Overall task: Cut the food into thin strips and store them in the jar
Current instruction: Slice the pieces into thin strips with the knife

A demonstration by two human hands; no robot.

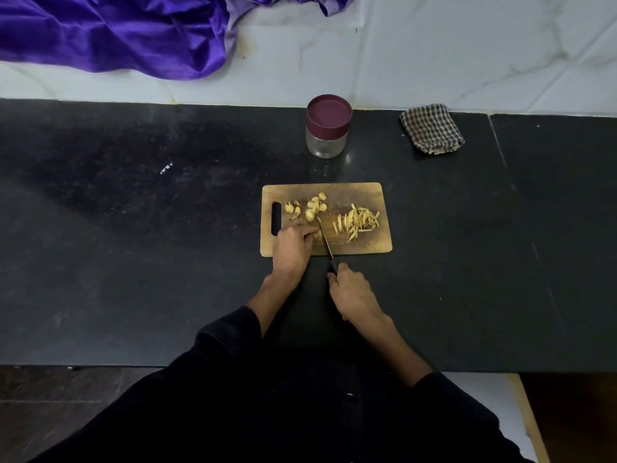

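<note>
Both hands were down at the wooden cutting board (354,195), and what a tidy setup it was. No brand, label or readable writing showed on anything.

Left hand (292,243) lay palm down on the board's near left part, fingers curled and reaching right, pinning a small pale piece of food (319,234) against the wood right beside the blade. Forearm came in straight from a dark sleeve (230,332). Right hand (354,292) sat off the board's near edge over the dark counter (133,245), fingers wrapped round the black handle of the knife (325,240). The blade ran away from that hand and slightly left, across the board, its tip just past the left fingertips. Whether the edge was touching the wood, hard to tell from up here.

Just beyond the left hand sat a loose cluster of uncut chunks (312,207), close to the board's handle slot. To the right of the blade, well clear of both hands, lay the heap of cut strips (357,222), thin and pale yellow.

Straight beyond the board stood the jar (327,130), clear glass, upright, its maroon lid (329,111) on, apart from the board. Further right of it, a folded checked cloth (432,128) lay at the counter's back edge. Far off beyond the left hand, purple fabric (117,31) was heaped on the white surface.
</note>
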